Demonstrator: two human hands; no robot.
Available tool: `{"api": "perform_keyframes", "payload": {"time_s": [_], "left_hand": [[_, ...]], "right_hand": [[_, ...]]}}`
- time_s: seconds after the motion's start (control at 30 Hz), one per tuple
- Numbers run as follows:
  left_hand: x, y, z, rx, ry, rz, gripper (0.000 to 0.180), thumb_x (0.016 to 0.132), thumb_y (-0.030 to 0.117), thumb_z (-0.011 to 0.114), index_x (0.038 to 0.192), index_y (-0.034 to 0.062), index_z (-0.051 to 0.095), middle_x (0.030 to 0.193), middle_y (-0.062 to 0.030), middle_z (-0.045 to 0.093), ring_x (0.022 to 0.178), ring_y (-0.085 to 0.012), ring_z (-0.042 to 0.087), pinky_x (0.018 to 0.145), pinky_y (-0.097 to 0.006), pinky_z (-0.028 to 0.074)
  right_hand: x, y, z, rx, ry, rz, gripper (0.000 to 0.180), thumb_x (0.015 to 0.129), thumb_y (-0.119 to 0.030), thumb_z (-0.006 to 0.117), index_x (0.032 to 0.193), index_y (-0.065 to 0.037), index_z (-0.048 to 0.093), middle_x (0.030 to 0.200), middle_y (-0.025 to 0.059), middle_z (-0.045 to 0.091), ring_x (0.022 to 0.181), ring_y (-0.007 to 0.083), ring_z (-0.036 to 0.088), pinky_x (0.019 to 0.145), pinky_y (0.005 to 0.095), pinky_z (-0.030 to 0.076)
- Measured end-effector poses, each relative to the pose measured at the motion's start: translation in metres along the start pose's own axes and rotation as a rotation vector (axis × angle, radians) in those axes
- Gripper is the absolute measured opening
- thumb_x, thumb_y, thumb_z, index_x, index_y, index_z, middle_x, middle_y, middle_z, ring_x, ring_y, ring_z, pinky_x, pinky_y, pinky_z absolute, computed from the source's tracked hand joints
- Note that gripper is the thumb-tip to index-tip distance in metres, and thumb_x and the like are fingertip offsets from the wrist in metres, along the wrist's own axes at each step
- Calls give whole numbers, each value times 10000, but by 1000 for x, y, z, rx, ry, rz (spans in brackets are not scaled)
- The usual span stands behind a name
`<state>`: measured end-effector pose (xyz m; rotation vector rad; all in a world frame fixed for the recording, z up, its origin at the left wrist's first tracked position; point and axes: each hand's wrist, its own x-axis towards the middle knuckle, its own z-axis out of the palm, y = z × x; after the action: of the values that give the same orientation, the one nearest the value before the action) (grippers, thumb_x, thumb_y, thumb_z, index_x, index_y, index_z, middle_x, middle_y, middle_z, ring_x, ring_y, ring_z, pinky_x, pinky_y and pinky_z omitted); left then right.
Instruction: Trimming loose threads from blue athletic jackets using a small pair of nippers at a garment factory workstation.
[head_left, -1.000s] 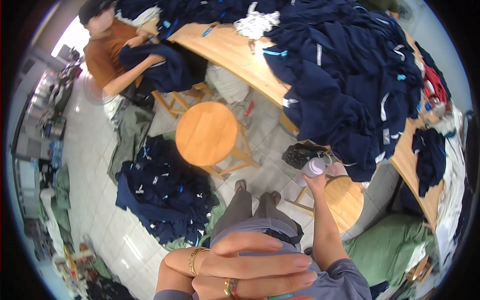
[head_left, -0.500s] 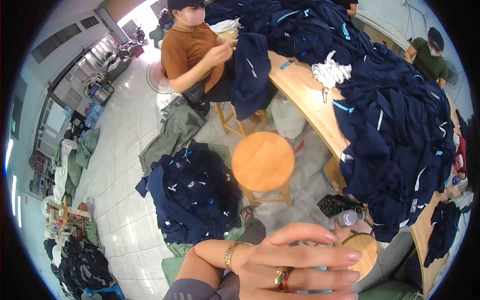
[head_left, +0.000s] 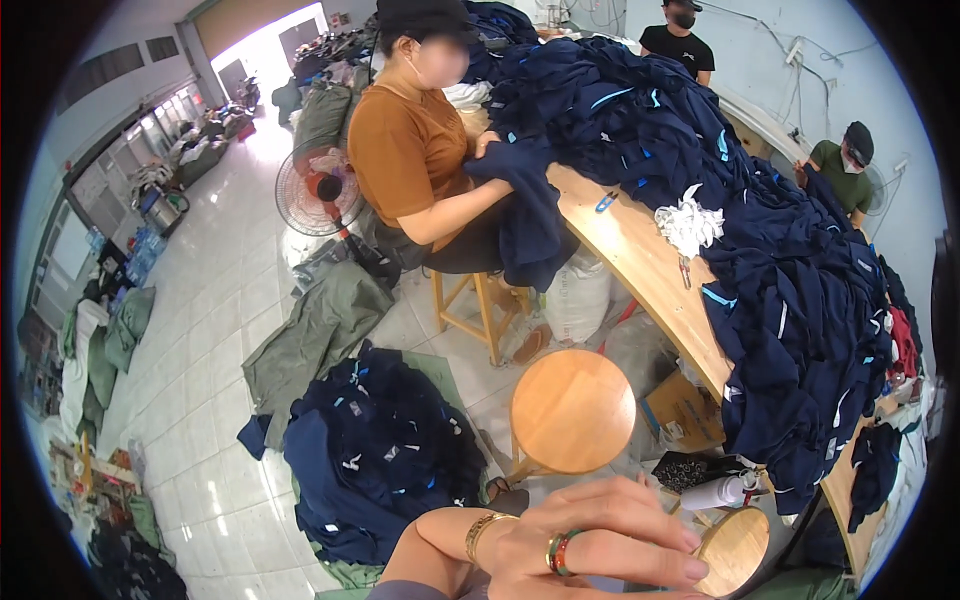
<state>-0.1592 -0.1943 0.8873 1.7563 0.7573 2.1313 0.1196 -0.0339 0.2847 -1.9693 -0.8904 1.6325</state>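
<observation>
The view has swung up since before; the left hand (head_left: 590, 545) stays raised close to the camera, fingers pressed together, above the stool (head_left: 572, 410).

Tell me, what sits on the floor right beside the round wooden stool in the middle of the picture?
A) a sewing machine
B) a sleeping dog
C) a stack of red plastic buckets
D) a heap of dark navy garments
D: a heap of dark navy garments with small white tags lies on the tiled floor just left of the round wooden stool.
</observation>
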Motion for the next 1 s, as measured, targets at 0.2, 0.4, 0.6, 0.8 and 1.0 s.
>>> {"api": "perform_keyframes", "payload": {"time_s": [0.2, 0.4, 0.6, 0.8, 1.0], "left_hand": [[11, -7, -46, -112, 26, -236, 178, 815, 239, 651, 863, 68, 646, 828, -98, 659, 678, -241, 657, 570, -319, 513], [5, -69, -28, -273, 62, -37, 193, 850, 239, 623, 836, 47, 643, 827, -124, 661, 674, -228, 662, 522, -299, 509], [50, -138, 20, -358, -192, -327, 174, 853, 187, 616, 836, 17, 654, 838, -147, 659, 676, -249, 660, 555, -334, 528], [60, -227, 115, -211, -389, -381, 194, 813, 196, 645, 883, 14, 647, 899, -138, 656, 687, -262, 659, 582, -337, 530], [98, -300, 222, -23, -123, -300, 109, 852, 149, 605, 845, 45, 638, 848, -113, 647, 660, -243, 652, 544, -298, 512]], "right_hand": [[-74, -152, 74, -181, -261, -140, 647, 822, -542, 580, 1043, 63, 512, 771, 83, 541, 618, 152, 529, 450, 316, 436], [-70, -202, 88, -339, -166, -203, 540, 726, -334, 729, 1084, 35, 564, 983, 130, 630, 845, 221, 616, 763, 349, 499], [-57, -196, 80, 87, -448, -33, 419, 708, -130, 782, 1039, 13, 570, 941, 86, 632, 813, 192, 608, 737, 324, 487], [-30, -200, 77, 291, -466, 130, 349, 708, -70, 765, 989, -27, 562, 904, 81, 624, 823, 191, 593, 748, 325, 484], [2, -218, 67, -115, -539, -226, 452, 745, -144, 730, 1125, 13, 542, 1001, 131, 642, 916, 246, 615, 811, 312, 479]]}}
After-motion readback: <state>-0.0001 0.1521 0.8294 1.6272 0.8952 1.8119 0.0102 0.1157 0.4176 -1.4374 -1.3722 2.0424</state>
